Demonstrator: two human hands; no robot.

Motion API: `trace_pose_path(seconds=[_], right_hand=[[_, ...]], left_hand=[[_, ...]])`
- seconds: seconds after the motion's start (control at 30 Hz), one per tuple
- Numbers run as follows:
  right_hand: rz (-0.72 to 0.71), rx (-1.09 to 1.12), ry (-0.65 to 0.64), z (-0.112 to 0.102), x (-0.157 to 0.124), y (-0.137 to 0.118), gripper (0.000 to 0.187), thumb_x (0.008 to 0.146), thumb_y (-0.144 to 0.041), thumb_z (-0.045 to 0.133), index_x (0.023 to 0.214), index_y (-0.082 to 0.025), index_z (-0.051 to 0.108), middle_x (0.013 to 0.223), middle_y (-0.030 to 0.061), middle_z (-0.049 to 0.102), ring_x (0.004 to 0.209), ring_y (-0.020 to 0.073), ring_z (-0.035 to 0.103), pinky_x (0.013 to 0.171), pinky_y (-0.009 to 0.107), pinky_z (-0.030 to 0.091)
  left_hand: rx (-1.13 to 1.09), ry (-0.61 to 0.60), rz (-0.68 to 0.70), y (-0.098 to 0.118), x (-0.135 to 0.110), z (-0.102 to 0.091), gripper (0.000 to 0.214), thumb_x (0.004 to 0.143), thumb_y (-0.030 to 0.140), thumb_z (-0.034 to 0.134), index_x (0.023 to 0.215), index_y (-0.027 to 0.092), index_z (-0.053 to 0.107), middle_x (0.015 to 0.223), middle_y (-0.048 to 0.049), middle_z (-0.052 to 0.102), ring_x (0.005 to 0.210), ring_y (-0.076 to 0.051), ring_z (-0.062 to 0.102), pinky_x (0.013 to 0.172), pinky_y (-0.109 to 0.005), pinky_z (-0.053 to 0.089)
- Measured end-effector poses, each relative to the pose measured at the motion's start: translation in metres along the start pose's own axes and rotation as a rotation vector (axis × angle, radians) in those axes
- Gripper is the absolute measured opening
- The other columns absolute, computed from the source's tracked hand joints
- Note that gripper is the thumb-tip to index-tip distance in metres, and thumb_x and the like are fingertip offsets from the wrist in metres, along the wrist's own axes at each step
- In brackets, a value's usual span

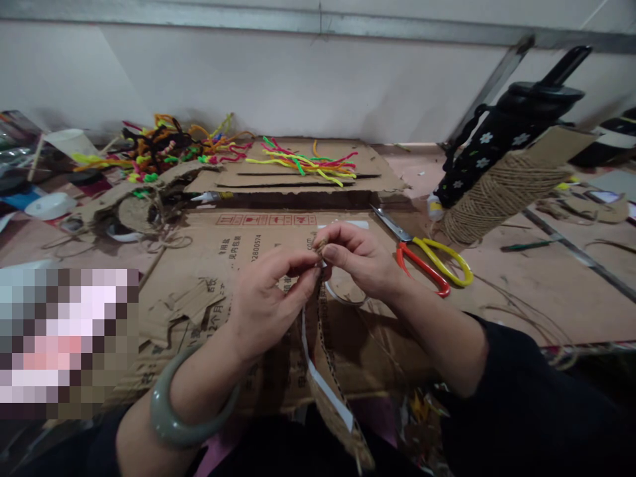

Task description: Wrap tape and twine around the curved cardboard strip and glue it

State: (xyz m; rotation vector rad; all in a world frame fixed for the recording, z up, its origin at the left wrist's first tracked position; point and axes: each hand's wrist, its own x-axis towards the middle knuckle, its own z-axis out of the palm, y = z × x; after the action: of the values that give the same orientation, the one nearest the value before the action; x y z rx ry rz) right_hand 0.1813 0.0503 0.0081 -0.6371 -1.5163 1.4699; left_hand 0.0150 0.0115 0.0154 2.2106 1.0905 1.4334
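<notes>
Both hands meet over a large printed cardboard sheet. My left hand pinches the upper end of a long, narrow cardboard strip, which hangs down toward my lap. A white band of tape runs along the strip, and its lower part looks wrapped in twine. My right hand closes on the same upper end, thumb against a small twine-wrapped bit. The fingertips almost touch and hide the exact grip. Right of my right hand lie scissors with one red and one yellow handle.
A big twine spool leans by a black flowered bottle at right. Coloured pipe cleaners lie on a raised cardboard piece behind my hands, with a tangled heap further left. Torn cardboard scraps lie left of my left hand.
</notes>
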Motion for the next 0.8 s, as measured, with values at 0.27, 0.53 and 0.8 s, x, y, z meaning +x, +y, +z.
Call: trace_pose_path(seconds=[0.27,0.53,0.8], right_hand=[[0.014,-0.022,0.003,0.0007,-0.0001,-0.0023,0.038,0.075,-0.051,0.072,0.084,-0.017,0.056,0.069,-0.0041,0.056,0.057,0.0065,0.053,0.055,0.021,0.048],[0.013,-0.03,-0.005,0.0001,0.0005,-0.0021,0.038,0.075,-0.051,0.072,0.083,-0.017,0.056,0.069,-0.004,0.056,0.056,0.0062,0.053,0.054,0.02,0.048],[0.034,-0.01,-0.009,-0.0009,0.0001,-0.0001,0.037,0.075,-0.05,0.072,0.084,-0.017,0.057,0.069,-0.0041,0.058,0.055,0.0063,0.054,0.054,0.02,0.048]], left_hand=[[-0.005,0.002,0.036,-0.0002,-0.0005,0.0013,0.014,0.083,0.011,0.061,0.085,0.023,0.067,0.077,0.0009,0.074,0.068,-0.013,0.067,0.065,-0.026,0.053],[0.02,-0.002,0.059,-0.0008,-0.0012,0.0008,0.012,0.084,0.012,0.061,0.084,0.023,0.066,0.077,0.0007,0.074,0.069,-0.013,0.067,0.065,-0.026,0.054],[0.057,-0.015,0.048,0.0,-0.0014,0.0006,0.012,0.083,0.012,0.06,0.08,0.023,0.065,0.073,0.001,0.073,0.066,-0.013,0.067,0.063,-0.026,0.053]])
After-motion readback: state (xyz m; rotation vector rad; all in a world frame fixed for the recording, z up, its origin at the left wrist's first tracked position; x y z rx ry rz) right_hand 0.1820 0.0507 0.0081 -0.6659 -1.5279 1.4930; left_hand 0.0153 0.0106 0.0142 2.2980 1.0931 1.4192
